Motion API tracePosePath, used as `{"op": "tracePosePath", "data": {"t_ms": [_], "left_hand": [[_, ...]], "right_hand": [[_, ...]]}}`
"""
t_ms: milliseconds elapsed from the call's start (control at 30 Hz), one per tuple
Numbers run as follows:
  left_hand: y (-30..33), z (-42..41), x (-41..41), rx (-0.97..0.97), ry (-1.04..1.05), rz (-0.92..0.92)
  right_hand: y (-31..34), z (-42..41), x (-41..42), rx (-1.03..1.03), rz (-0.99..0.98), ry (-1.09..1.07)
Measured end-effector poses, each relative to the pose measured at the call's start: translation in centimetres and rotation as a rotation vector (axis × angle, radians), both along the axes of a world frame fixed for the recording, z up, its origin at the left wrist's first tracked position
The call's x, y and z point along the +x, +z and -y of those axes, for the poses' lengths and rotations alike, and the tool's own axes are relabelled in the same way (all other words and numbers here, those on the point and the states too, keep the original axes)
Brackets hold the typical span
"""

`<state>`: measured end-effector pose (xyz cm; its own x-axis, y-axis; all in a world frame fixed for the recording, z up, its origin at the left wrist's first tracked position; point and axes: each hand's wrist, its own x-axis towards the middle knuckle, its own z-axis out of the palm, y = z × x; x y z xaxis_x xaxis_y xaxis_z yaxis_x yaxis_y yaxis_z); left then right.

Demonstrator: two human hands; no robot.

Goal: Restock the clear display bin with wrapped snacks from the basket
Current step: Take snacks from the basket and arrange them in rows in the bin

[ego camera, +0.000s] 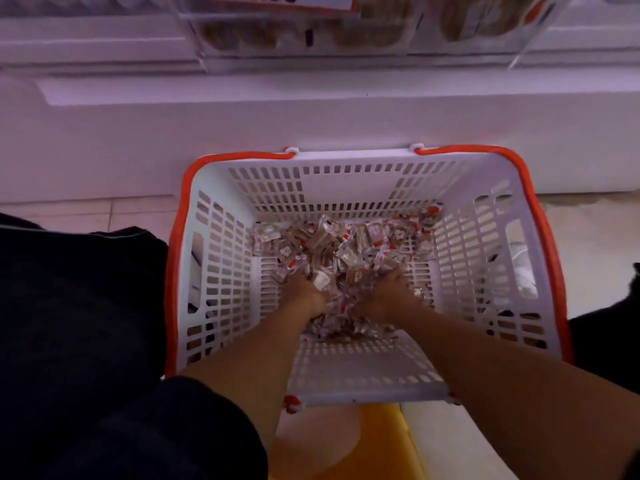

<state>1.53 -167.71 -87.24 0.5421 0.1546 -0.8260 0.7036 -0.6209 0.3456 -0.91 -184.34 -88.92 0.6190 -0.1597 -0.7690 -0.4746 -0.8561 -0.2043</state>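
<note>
**Both hands deep in the basket, scooping snacks**

I have both hands down in the white basket (221, 271), which sits on the floor against the base of the shelf unit (311, 126). My left hand (306, 294) and right hand (388, 294) are pushed into the pile of wrapped snacks (343, 244) from either side, close together, as if gathering a double handful. The fingers are buried under the wrappers, so I cannot tell for sure how tightly they are curled; they look cupped around a clump, not yet lifted.

As for progress, I judge the job partly done. The clear display bin (363, 32) up on the shelf already shows brownish packets through its front wall, though the blur keeps me from saying how full it is. The basket holds only a shallow layer, with bare slotted floor showing on the near side and at the left, so a few more scoops remain.

The snacks are small, crinkly, glossy packets in white, red and brown, loose and slippery-looking. The basket is rigid slotted plastic with an orange rim (530, 188). The bin is smooth transparent acrylic with a white price card (280, 1) on it.
</note>
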Motion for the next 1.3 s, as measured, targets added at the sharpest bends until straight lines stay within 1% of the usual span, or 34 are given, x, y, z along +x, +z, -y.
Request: {"op": "tracePosePath", "data": {"t_ms": [33, 100, 167, 233, 267, 333, 433, 500, 567, 633, 667, 733, 800, 833, 900, 967, 1033, 1133, 1200, 1233, 1300], "left_hand": [[0.0, 0.0, 0.2, -0.028, 0.004, 0.001], [-0.2, -0.2, 0.3, -0.069, 0.01, -0.002], [-0.3, -0.6, 0.1, -0.082, 0.033, 0.0], [-0.4, -0.7, -0.1, -0.132, 0.094, -0.007], [-0.4, -0.7, -0.2, -0.16, 0.109, -0.004], [-0.3, -0.5, -0.2, -0.182, 0.095, -0.042], [0.2, -0.2, -0.1, -0.164, 0.081, -0.102], [0.7, -0.2, 0.1, -0.145, 0.111, -0.088], [1.0, -0.8, 0.4, -0.094, 0.14, -0.062], [1.7, -1.9, 1.0, -0.013, 0.124, -0.01], [2.3, -2.4, 1.5, 0.027, 0.101, 0.034], [4.3, -3.0, 2.9, 0.027, 0.002, 0.122], [7.7, -3.0, 4.7, -0.107, -0.095, 0.163], [9.8, -2.9, 5.7, -0.182, -0.171, 0.155], [14.7, -2.8, 7.6, -0.269, -0.386, 0.146], [19.8, -2.9, 9.5, -0.347, -0.502, 0.141], [24.4, -3.2, 10.8, -0.405, -0.531, 0.106], [29.1, -4.0, 10.8, -0.441, -0.519, 0.097], [30.4, -4.6, 9.9, -0.476, -0.442, 0.102], [30.4, -4.7, 9.4, -0.511, -0.381, 0.102], [29.9, -4.4, 8.5, -0.611, -0.24, 0.077]], "right_hand": [[0.1, 0.2, 0.4, 0.035, 0.035, -0.017], [0.2, 0.9, 1.0, 0.104, 0.13, -0.122], [0.5, 1.6, 1.3, 0.141, 0.161, -0.102], [0.5, 2.1, 1.4, 0.129, 0.173, -0.075], [0.7, 2.2, 1.5, 0.132, 0.182, -0.105], [0.4, 2.2, 1.3, 0.212, 0.165, -0.239], [0.7, 1.2, 0.5, 0.423, 0.085, -0.458], [1.0, 0.9, 0.5, 0.478, 0.055, -0.491], [1.9, 0.7, 1.3, 0.467, 0.037, -0.423], [3.1, 1.1, 2.7, 0.384, 0.033, -0.229], [4.1, 1.3, 3.6, 0.359, 0.045, -0.135], [6.4, 1.5, 5.4, 0.368, 0.066, -0.043], [9.9, 1.3, 7.2, 0.402, 0.057, 0.07], [12.0, 1.3, 8.2, 0.381, 0.048, 0.175], [16.6, 1.3, 9.9, 0.315, 0.031, 0.389], [21.6, 1.7, 11.1, 0.309, 0.05, 0.475], [26.1, 2.5, 11.4, 0.407, 0.108, 0.417], [30.7, 3.6, 10.9, 0.692, 0.157, 0.229], [31.9, 3.7, 10.3, 0.901, 0.193, 0.078], [31.8, 3.4, 9.9, 0.999, 0.204, -0.036], [30.7, 2.5, 9.4, 1.126, 0.215, -0.263]]}}
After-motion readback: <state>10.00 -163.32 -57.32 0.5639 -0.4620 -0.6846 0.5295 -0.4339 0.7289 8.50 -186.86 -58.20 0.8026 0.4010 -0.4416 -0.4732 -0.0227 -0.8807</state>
